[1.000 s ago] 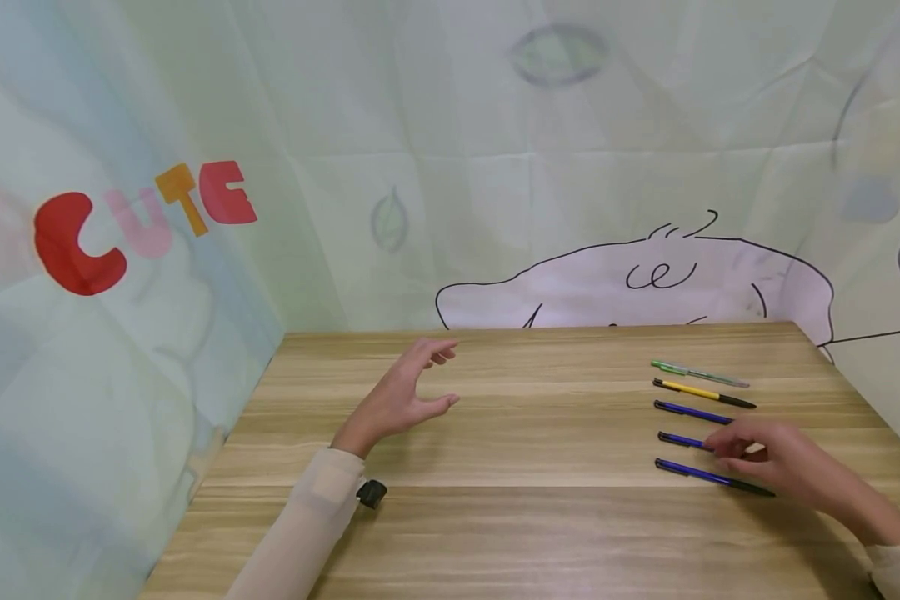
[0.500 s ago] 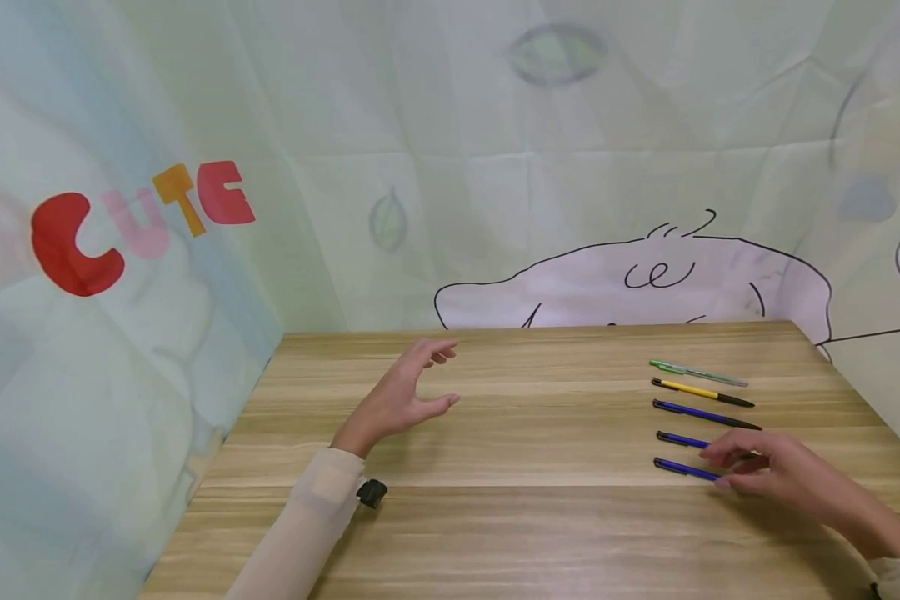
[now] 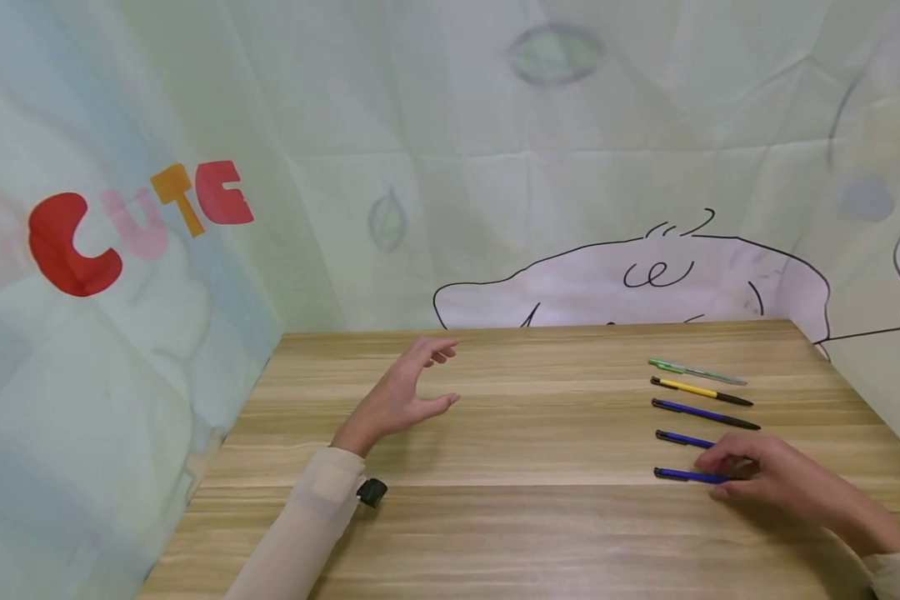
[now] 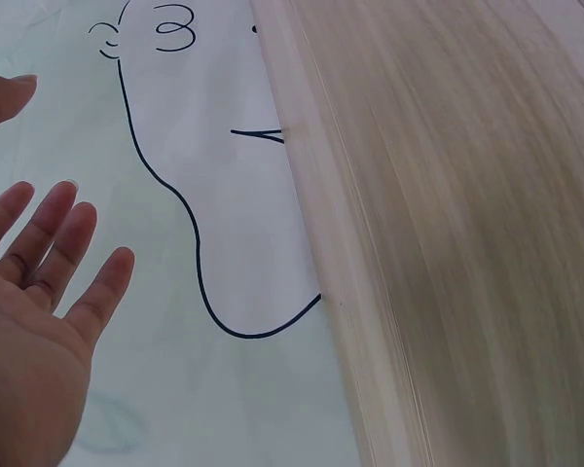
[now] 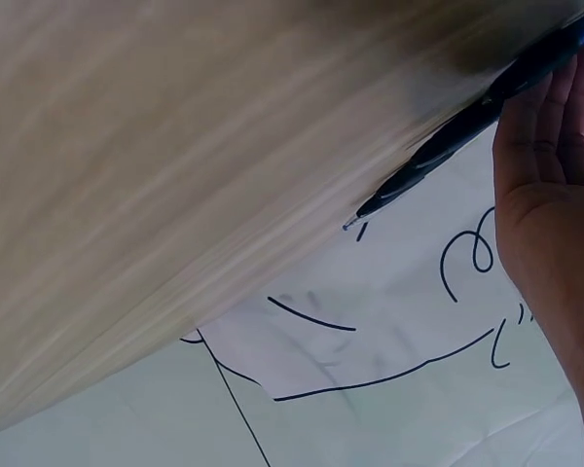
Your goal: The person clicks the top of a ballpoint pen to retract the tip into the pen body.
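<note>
My right hand (image 3: 776, 475) bends its thumb and fingers around the nearest blue pen (image 3: 682, 475), low over the table; its black front half is hidden behind the hand there. In the right wrist view, the pen's black grip and tip (image 5: 438, 156) stick out past the fingers. Just behind it lies a second blue pen (image 3: 682, 439), partly covered by the fingers. A third blue pen (image 3: 701, 412), a yellow pen (image 3: 697, 390) and a green-and-clear pen (image 3: 693, 371) lie farther back. My left hand (image 3: 401, 392) hovers at the left, fingers spread from the thumb, holding nothing.
The wood-grain table (image 3: 540, 433) carries the pens in a column on its right side. Printed cloth (image 3: 450, 167) hangs behind the table and along its left side. A dark strap piece (image 3: 372, 493) sits at the left sleeve.
My right hand has come slightly toward the near side and taken hold of the nearest blue pen. That pen has turned to lie more level across the view. The left hand stays put.
</note>
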Demonstrator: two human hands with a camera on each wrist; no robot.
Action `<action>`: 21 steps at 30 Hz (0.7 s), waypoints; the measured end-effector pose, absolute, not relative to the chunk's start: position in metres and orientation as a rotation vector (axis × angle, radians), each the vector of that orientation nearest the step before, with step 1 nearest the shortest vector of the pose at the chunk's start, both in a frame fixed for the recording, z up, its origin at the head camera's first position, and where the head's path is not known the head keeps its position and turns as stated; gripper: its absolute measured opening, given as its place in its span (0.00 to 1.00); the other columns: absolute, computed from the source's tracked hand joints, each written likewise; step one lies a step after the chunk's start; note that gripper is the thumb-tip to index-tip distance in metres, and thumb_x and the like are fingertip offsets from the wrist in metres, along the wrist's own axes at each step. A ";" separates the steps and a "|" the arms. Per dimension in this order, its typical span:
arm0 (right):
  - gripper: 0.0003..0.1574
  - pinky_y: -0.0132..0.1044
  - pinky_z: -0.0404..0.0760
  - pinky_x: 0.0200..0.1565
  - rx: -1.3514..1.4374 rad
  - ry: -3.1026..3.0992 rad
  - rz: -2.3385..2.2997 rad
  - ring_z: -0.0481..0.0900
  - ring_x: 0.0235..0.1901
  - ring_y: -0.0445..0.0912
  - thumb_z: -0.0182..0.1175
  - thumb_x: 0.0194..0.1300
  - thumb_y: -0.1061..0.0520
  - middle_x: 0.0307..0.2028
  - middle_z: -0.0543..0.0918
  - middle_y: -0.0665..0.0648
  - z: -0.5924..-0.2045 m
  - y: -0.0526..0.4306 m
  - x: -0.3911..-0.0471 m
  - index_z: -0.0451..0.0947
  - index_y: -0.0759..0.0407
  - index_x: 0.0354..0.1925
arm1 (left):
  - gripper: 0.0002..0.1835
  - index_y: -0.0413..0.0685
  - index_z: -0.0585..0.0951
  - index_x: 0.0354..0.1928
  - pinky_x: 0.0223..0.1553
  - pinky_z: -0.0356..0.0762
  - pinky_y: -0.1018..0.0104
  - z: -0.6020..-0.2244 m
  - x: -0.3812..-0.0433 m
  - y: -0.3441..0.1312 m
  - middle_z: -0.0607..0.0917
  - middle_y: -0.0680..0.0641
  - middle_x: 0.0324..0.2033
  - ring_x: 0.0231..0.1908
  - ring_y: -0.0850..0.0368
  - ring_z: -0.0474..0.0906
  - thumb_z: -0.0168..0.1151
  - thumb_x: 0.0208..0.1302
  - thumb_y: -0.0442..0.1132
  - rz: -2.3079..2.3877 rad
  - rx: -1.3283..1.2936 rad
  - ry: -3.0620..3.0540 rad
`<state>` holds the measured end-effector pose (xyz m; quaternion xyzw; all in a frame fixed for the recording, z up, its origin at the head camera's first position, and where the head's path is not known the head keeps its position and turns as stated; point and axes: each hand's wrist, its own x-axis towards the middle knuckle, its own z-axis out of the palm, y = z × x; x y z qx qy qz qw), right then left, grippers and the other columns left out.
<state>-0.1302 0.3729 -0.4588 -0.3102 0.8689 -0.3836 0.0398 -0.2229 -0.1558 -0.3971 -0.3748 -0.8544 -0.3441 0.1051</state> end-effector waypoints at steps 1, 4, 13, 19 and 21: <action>0.17 0.27 0.83 0.38 -0.954 2.669 -1.161 0.83 0.38 0.36 0.74 0.59 0.61 0.40 0.87 0.47 -0.460 0.372 -0.131 0.84 0.52 0.47 | 0.39 0.49 0.68 0.72 0.61 0.76 0.54 -0.397 -0.223 -0.156 0.77 0.47 0.57 0.57 0.51 0.75 0.74 0.60 0.41 -1.016 -1.106 -2.517; 0.16 0.28 0.82 0.37 -0.950 2.676 -1.122 0.82 0.37 0.35 0.74 0.59 0.60 0.39 0.86 0.45 -0.461 0.372 -0.132 0.84 0.51 0.47 | 0.39 0.49 0.68 0.72 0.61 0.76 0.54 -0.397 -0.223 -0.156 0.77 0.47 0.57 0.57 0.51 0.75 0.74 0.60 0.41 -1.019 -1.109 -2.513; 0.16 0.28 0.82 0.36 -0.960 2.643 -1.132 0.81 0.36 0.34 0.72 0.59 0.65 0.37 0.85 0.45 -0.465 0.372 -0.137 0.83 0.54 0.45 | 0.39 0.49 0.68 0.72 0.61 0.77 0.54 -0.395 -0.223 -0.155 0.77 0.49 0.57 0.57 0.53 0.75 0.74 0.59 0.41 -1.013 -1.105 -2.511; 0.15 0.28 0.81 0.33 -0.997 2.650 -1.137 0.81 0.35 0.32 0.71 0.59 0.67 0.35 0.85 0.46 -0.467 0.373 -0.138 0.83 0.53 0.43 | 0.39 0.49 0.68 0.72 0.62 0.77 0.54 -0.395 -0.223 -0.155 0.77 0.47 0.58 0.57 0.53 0.75 0.74 0.60 0.41 -1.015 -1.108 -2.507; 0.15 0.27 0.81 0.33 -1.002 2.671 -1.125 0.80 0.35 0.32 0.71 0.60 0.66 0.35 0.85 0.44 -0.467 0.372 -0.137 0.83 0.51 0.42 | 0.39 0.49 0.68 0.72 0.62 0.76 0.54 -0.395 -0.223 -0.154 0.77 0.47 0.58 0.57 0.53 0.75 0.74 0.59 0.41 -1.018 -1.107 -2.506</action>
